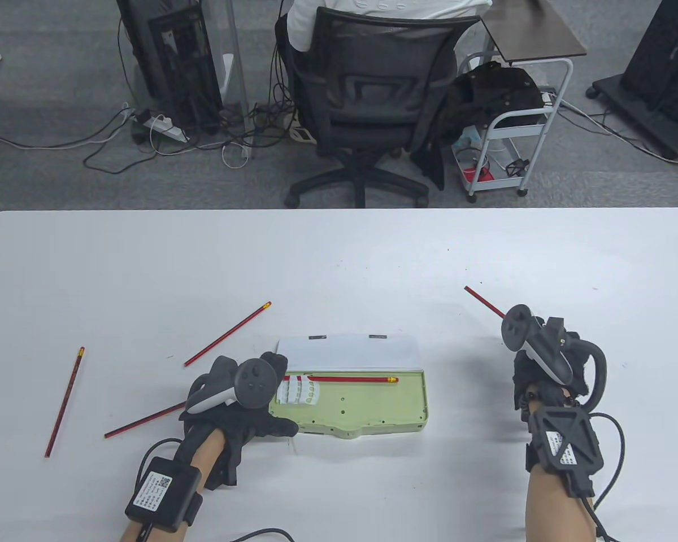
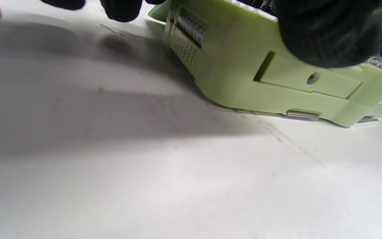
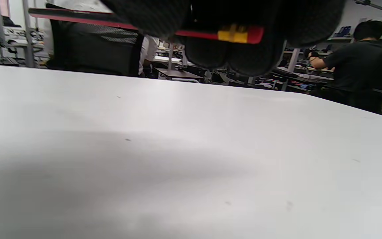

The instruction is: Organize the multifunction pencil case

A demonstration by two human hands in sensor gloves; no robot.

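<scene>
Your right fingers [image 3: 211,53] are curled together around a red pencil [image 3: 197,34]; its yellow ferrule and red eraser end show just under the fingertips in the right wrist view, and in the table view its other end pokes out up and to the left past the tracker. Your right hand [image 1: 548,361] is raised off the white table [image 1: 147,271], well to the right of the case. Your left fingers [image 2: 327,36] grip the left end of the light green pencil case [image 1: 367,406], thumb on its near side wall, and your left hand [image 1: 243,395] lies low with the wrist near the table. The case lies open, white lid [image 1: 350,350] folded back, one red pencil along its far edge. Three more red pencils lie on the table to its left.
</scene>
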